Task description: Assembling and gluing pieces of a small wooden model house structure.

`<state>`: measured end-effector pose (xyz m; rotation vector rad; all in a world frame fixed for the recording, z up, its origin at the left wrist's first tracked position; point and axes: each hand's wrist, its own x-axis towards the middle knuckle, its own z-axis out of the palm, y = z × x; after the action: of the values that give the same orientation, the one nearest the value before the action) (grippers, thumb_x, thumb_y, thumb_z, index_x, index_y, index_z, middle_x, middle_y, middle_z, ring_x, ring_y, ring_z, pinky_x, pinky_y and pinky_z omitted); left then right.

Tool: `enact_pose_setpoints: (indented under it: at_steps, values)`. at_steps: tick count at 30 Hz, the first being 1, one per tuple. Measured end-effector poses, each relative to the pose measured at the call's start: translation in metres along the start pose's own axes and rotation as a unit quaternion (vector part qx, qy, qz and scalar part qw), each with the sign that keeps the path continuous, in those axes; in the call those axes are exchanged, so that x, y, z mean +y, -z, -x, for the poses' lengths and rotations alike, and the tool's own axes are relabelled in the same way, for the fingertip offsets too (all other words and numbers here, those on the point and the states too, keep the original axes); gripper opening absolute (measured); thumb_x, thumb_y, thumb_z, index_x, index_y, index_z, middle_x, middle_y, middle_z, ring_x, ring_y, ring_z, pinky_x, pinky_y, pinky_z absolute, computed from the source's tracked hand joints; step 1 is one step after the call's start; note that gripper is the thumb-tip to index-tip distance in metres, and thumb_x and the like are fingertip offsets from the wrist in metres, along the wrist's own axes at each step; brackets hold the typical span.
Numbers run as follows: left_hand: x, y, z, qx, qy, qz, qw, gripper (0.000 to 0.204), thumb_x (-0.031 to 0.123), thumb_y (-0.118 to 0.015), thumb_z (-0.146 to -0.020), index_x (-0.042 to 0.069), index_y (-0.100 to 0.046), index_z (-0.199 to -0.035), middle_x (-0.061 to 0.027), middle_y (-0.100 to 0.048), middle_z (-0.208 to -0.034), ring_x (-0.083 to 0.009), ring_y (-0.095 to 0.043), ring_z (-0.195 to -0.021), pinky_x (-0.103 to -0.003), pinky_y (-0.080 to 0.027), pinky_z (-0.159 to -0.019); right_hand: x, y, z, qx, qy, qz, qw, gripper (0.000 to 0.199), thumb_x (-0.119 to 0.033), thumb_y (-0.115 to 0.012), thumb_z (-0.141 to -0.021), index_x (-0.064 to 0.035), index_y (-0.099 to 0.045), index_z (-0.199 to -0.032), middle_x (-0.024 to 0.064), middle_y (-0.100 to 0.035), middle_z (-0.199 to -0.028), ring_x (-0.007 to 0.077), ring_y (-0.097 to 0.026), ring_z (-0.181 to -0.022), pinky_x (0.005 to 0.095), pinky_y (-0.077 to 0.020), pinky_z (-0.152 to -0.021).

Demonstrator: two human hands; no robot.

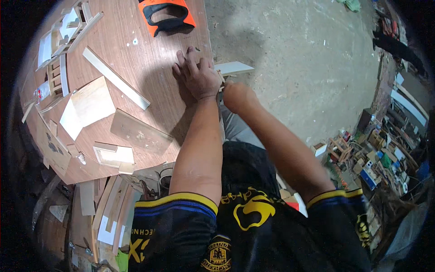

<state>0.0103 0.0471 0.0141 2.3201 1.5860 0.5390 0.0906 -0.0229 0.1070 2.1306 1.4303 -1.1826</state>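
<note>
My left hand (200, 78) lies on the wooden tabletop at its right edge, fingers spread and stretched over the surface. A pale wood strip (234, 68) juts out past that edge beside the hand's heel. Just below the strip, my right hand (240, 97) is closed in a fist, close against the left wrist and off the table's side. What the fist grips is hidden, though a small bit of light wood (221, 77) shows between the hands. Above the left hand lies an orange and black saw handle (168, 19).
The tabletop (158, 59) carries a long pale wood strip (116, 78), a light board (88, 106), a brownish plank (140, 131) and several small wooden constructions at the left. Concrete floor (299, 59) lies to the right, with piled scraps (376, 158) along the wall.
</note>
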Motion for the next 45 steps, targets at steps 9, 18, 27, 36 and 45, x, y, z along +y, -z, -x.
enact_pose_setpoints:
  at_steps: [9, 18, 27, 36, 45]
  values:
    - [0.002, 0.0, 0.004, 0.017, -0.011, 0.005, 1.0, 0.008, 0.012, -0.065, -0.078, 0.007, -0.063, -0.085, -0.0114, -0.048, -0.135, -0.043, -0.034, -0.134, -0.061, -0.027, -0.107, 0.012, -0.032, 0.015, 0.01, -0.075, -0.129, 0.989, 0.024, -0.02, -0.048, -0.092, 0.0023, -0.056, -0.099, 0.0275, -0.066, -0.083, 0.0431, -0.066, -0.079, 0.0514, -0.0529, -0.071]
    - [0.001, -0.003, 0.0, 0.025, -0.003, -0.004, 1.0, 0.013, 0.01, -0.065, -0.074, 0.007, -0.062, -0.086, -0.0099, -0.049, -0.133, -0.0428, -0.035, -0.133, -0.062, -0.028, -0.106, 0.0, 0.01, 0.013, 0.043, 0.002, 0.01, 0.999, 0.019, -0.014, -0.045, -0.092, 0.0005, -0.057, -0.093, 0.0242, -0.066, -0.075, 0.0407, -0.066, -0.069, 0.0502, -0.053, -0.064]
    - [-0.003, -0.003, 0.0, 0.014, 0.001, 0.026, 1.0, 0.012, 0.013, -0.069, -0.072, 0.008, -0.064, -0.082, -0.0101, -0.047, -0.133, -0.0434, -0.035, -0.133, -0.067, -0.025, -0.105, -0.011, 0.017, 0.008, -0.001, -0.066, 0.019, 0.998, 0.016, -0.014, -0.051, -0.089, -0.004, -0.063, -0.092, 0.0178, -0.071, -0.09, 0.0326, -0.071, -0.082, 0.0411, -0.0566, -0.071]
    - [-0.003, 0.001, 0.001, 0.007, 0.008, 0.038, 0.999, 0.011, 0.015, -0.067, -0.073, 0.008, -0.065, -0.081, -0.0102, -0.046, -0.134, -0.0453, -0.036, -0.132, -0.066, -0.025, -0.105, -0.004, -0.002, 0.007, 0.066, -0.025, 0.009, 0.997, 0.017, -0.014, -0.048, -0.088, -0.0032, -0.061, -0.086, 0.0238, -0.066, -0.076, 0.0393, -0.067, -0.069, 0.0494, -0.0536, -0.062]
    - [-0.005, -0.004, -0.002, 0.018, -0.009, 0.021, 1.0, 0.013, 0.018, -0.068, -0.073, 0.01, -0.065, -0.083, -0.0111, -0.046, -0.134, -0.0461, -0.035, -0.132, -0.067, -0.025, -0.104, -0.002, 0.005, 0.002, 0.031, -0.023, 0.02, 0.999, 0.017, -0.012, -0.049, -0.086, -0.003, -0.063, -0.088, 0.0232, -0.067, -0.077, 0.038, -0.068, -0.07, 0.0471, -0.0549, -0.064]
